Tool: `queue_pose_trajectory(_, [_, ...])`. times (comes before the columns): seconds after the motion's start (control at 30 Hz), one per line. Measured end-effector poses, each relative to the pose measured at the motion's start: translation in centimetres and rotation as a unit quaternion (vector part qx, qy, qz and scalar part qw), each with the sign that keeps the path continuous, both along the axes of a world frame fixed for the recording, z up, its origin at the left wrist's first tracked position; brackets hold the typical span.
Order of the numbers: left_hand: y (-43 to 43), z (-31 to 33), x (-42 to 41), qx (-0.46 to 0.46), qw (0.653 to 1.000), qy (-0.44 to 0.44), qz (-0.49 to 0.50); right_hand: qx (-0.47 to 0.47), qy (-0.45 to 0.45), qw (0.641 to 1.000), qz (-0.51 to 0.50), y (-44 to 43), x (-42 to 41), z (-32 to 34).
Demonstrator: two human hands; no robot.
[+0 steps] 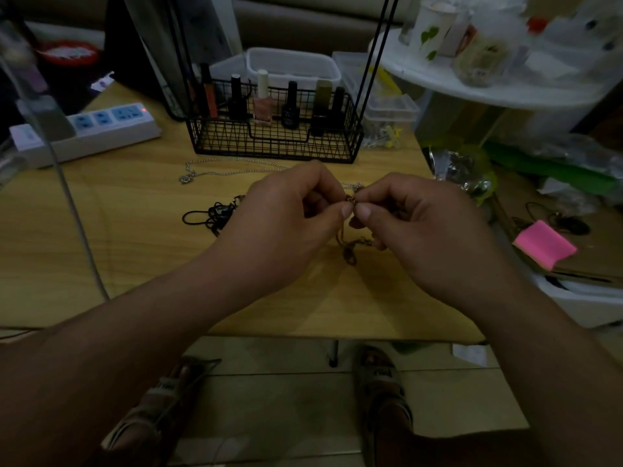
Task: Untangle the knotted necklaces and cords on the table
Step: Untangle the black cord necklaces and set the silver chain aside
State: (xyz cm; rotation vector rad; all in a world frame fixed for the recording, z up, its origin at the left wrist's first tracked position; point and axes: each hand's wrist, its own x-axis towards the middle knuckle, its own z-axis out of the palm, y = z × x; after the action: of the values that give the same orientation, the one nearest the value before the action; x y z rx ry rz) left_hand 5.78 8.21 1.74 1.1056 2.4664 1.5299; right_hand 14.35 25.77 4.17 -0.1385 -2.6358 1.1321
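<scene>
I am holding my left hand and right hand close together above the table. Both are pinching 1 small knot in the brown necklace, which is hanging down between them. I think I am needing to pull a loop loose next, very gently. The black cord and silver chain are lying on the table, not done yet.

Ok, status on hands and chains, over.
Left hand and right hand both pinching the knotted brownish chain. Silver chain and black cord lie untouched. Nothing blocking.
</scene>
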Motion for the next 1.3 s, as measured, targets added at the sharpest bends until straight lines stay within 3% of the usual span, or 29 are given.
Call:
queue_pose_trajectory(0.3, [0.11, 0.13, -0.26, 0.009, 0.998, -0.061, 0.008, 0.046, 0.008, 0.999, 0.0, -0.03, -0.03, -0.09])
queue_pose_trajectory(0.53, [0.22, 0.06, -0.01, 0.018, 0.997, -0.078, -0.014, -0.021, 0.005, 1.0, 0.002, -0.16, 0.06, 0.22])
queue_pose_trajectory(0.93, [0.09, 0.24, -0.18, 0.055, 0.991, -0.121, -0.028, -0.021, 0.019, 0.999, 0.016, -0.21, 0.19, 0.13])
queue_pose_trajectory(1.13, [0.24, 0.27, -0.32, 0.075, 0.983, -0.163, -0.026, -0.114, 0.008, 0.993, 0.009, -0.21, 0.04, 0.34])
queue_pose_trajectory(1.3, [0.14, 0.55, -0.39, 0.051, 0.982, -0.177, -0.04, -0.106, -0.004, 0.994, 0.002, 0.16, 0.13, 0.12])
